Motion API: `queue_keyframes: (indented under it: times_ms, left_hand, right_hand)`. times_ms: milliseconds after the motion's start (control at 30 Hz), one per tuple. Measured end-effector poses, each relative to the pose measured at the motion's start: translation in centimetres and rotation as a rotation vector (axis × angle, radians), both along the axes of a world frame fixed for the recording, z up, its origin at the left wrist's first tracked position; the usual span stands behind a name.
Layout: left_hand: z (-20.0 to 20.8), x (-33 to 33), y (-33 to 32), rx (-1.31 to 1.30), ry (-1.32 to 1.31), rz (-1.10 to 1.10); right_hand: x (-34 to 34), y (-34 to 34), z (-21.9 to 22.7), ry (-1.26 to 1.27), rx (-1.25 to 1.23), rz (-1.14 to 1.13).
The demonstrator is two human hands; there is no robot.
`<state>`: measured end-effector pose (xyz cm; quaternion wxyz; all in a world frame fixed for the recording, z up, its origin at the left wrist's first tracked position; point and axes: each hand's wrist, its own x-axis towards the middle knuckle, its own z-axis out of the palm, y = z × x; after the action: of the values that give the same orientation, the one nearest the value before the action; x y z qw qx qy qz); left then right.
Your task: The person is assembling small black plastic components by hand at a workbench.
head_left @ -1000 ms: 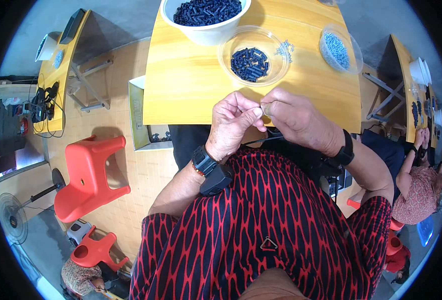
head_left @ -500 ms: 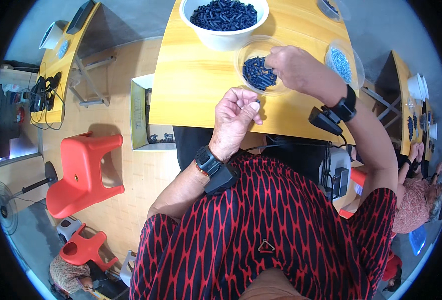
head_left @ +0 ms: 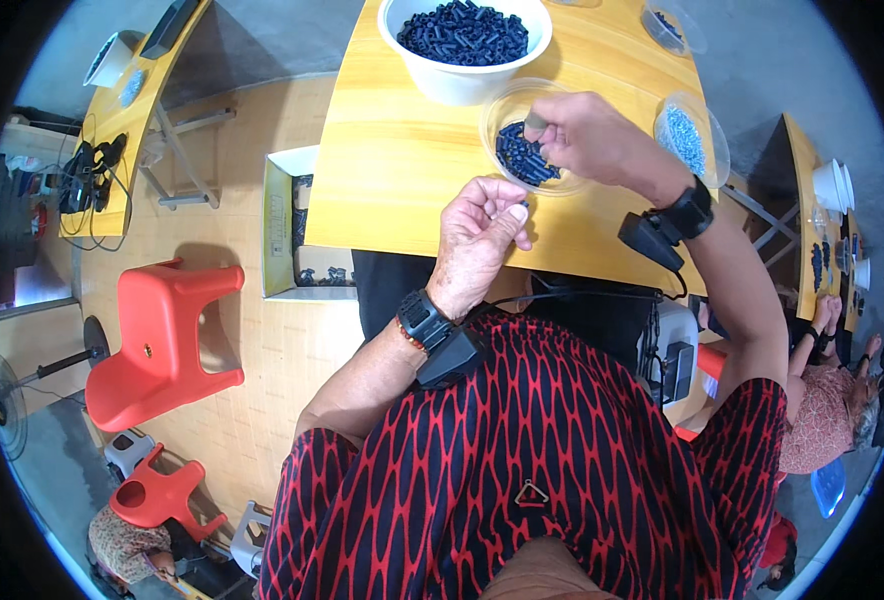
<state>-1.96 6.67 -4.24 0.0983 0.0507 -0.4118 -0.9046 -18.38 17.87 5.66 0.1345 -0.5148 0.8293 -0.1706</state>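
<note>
My left hand (head_left: 477,240) is held over the near edge of the yellow table. Its thumb and forefinger are pinched on a small dark piece, mostly hidden by the fingertips. My right hand (head_left: 592,145) hovers over the right side of a clear round bowl (head_left: 495,104), fingers curled together; what they hold, if anything, does not show. Short dark blue-black cylindrical pieces (head_left: 524,155) lie in that bowl. Just behind it stands a white tub (head_left: 462,82) heaped with similar short black pieces (head_left: 462,35).
A clear container of light blue small pieces (head_left: 680,138) sits at the table's right edge, another clear tub (head_left: 667,32) beyond it. An open carton (head_left: 280,230) and red chair (head_left: 167,340) are on the floor at left. Other people sit at right (head_left: 822,410) and lower left.
The whole view has shifted slightly. My right hand's fingers have curled in a little more above the bowl. My left hand keeps its pinch in about the same place.
</note>
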Motion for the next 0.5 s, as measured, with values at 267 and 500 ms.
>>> queue_keyframes:
  times_ms: [267,500]
  left_hand:
    - [0.3,0.4,0.0,-0.117,-0.028,-0.054]
    - [0.3,0.6,0.0,-0.078,-0.024,-0.112]
  right_hand:
    - [3.8,4.4,1.3,-0.965,-0.603,-0.270]
    - [7.1,5.8,-1.0,-1.001,-0.771,-0.323]
